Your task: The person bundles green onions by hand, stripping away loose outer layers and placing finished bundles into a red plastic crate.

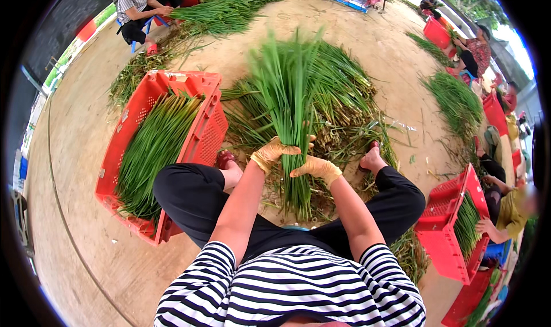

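In the head view, a bunch of long green leaves, likely garlic chives (293,129), stands upright between my knees. Its upper tips are blurred, while the stem ends hang down towards the floor. My left hand (273,153), in a thin cream glove, wraps the bunch from the left. Slightly lower, my right hand (319,169), gloved alike, grips it from the right, its thumb across the front. Beyond my hands lies a loose pile of the same leaves (344,79), with pale, dry trimmings (329,140) nearer my feet.
A red plastic crate (207,133) stands by my left knee, holding neatly laid leaves (157,155). Another red crate (437,245) is at right, beside a person in a yellow-green top (514,211). Someone in stripes (133,8) sits at the far left near another leaf heap (228,8).
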Tool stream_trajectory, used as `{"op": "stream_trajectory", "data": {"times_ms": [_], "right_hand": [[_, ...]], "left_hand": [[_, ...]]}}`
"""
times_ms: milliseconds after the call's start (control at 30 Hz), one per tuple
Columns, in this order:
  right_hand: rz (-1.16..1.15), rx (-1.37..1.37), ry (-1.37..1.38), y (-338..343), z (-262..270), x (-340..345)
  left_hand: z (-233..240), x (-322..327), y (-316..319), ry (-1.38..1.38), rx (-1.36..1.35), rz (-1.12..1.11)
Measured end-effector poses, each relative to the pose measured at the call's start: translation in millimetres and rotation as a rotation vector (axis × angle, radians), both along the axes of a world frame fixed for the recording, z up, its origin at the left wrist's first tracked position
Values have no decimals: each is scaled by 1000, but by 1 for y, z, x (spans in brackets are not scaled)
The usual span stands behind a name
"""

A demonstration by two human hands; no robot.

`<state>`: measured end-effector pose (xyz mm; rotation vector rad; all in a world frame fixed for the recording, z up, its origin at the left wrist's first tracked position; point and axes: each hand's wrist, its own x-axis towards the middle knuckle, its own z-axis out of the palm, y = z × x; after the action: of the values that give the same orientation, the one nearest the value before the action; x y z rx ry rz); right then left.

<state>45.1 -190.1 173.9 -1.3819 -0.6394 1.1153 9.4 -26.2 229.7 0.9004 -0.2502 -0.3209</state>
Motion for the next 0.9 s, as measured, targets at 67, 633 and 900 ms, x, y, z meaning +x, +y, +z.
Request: {"op": "stream_trajectory", "data": {"times_ms": [67,633,900], "right_hand": [[37,9,43,7,11,-2],[-636,-32,-1191,22,111,9],[-546,-322,-1430,36,115,20]], "left_hand": [[2,-8,-2,73,-56,41],[-34,-11,-4,212,79,175],[-27,-21,-8,263,-10,79]]}}
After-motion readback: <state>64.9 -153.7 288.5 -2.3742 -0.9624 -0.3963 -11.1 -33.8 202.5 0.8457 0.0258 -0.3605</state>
